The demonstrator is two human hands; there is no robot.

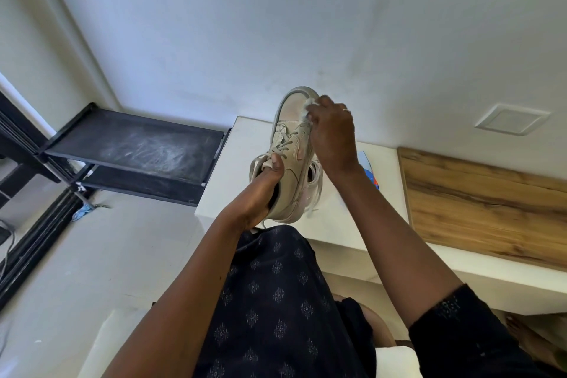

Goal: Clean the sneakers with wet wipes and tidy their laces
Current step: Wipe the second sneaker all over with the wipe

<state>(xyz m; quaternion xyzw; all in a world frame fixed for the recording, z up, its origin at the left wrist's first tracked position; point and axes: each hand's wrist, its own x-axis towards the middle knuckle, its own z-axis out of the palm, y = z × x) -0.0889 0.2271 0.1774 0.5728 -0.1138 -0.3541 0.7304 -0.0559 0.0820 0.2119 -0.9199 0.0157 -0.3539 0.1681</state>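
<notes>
Standing left of the sneaker (291,120), a black shoe rack (132,144) showed dusty shelves. The left hand (260,193) gripped the sneaker above the white surface (337,224), fingers tucked inside its opening, thumb on the laces (283,146). Right of its toe, the right hand (333,135) pinched a wet wipe (306,109) against the upper, fingers curled narrow.
</notes>
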